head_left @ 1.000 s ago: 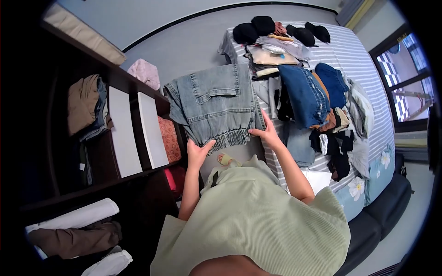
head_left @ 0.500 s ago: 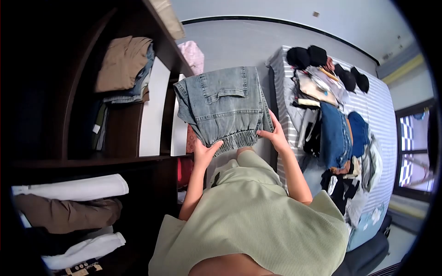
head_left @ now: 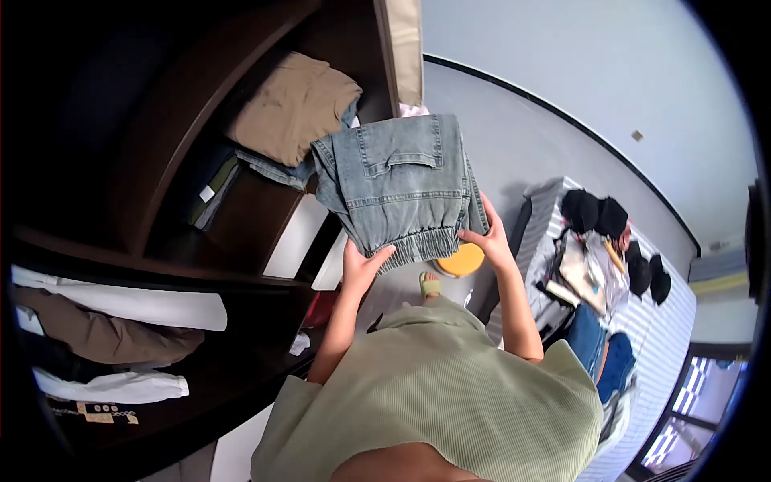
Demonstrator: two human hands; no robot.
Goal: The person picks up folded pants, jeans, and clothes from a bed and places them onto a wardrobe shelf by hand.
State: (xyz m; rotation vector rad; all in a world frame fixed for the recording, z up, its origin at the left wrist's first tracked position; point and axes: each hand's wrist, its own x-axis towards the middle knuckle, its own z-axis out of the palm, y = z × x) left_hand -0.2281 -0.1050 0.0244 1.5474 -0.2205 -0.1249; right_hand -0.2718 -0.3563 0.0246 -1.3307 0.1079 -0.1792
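A folded pair of blue-grey jeans [head_left: 405,181] with a gathered elastic waistband is held out in front of my body. My left hand [head_left: 365,265] grips the waistband's left corner, thumb on top and fingers underneath. At the right corner my right hand [head_left: 488,239] holds the jeans the same way, with its fingers partly hidden behind the denim. The far edge of the jeans comes close to a stack of folded trousers, a tan pair [head_left: 293,108] on top, on a dark wardrobe shelf [head_left: 249,217].
Lower left, white and brown garments [head_left: 136,325] hang in the wardrobe. On the right stands a striped bed [head_left: 662,337] with black bras [head_left: 594,213], jeans [head_left: 586,337] and other clothes piled on it. A yellow round stool top [head_left: 460,259] shows beyond my foot.
My view has turned left toward the wardrobe, so the shelf stack now sits nearer the jeans and the bed has shifted down and right. Both hands keep their hold on the jeans.
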